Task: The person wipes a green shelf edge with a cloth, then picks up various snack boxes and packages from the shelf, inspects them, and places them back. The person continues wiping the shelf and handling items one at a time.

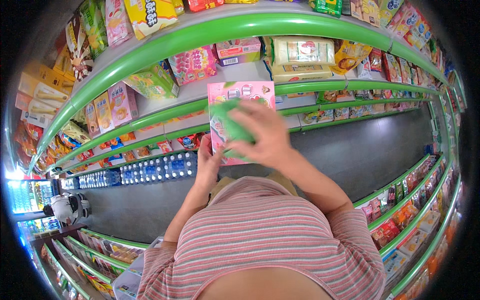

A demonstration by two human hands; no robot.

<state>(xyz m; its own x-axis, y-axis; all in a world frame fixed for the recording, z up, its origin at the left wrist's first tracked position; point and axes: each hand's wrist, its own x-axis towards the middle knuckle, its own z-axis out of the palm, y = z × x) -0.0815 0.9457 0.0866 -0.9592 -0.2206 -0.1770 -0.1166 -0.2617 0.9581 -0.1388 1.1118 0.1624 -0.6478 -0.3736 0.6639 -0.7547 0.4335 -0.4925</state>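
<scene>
My left hand (208, 159) grips the lower left edge of a pink printed box (242, 90), held upright in front of my body. Across the face of that box lies a bright green cloth (234, 125), blurred by motion. My right hand (262, 131) is on the cloth with its fingers spread over it, hiding the middle of the box. Behind the box runs a shelf with a green edge strip. A green snack box (153, 80) and a pink fruit-printed box (193, 63) stand on it, left of the held box.
Packed bread (303, 50) sits on the shelf at the upper right. Shrink-wrapped water bottles (157, 168) line the floor under the shelves. Low shelves (408, 202) with packets stand behind on the right. A clear plastic bin (129, 275) is by my left side. A person (67, 208) is far left.
</scene>
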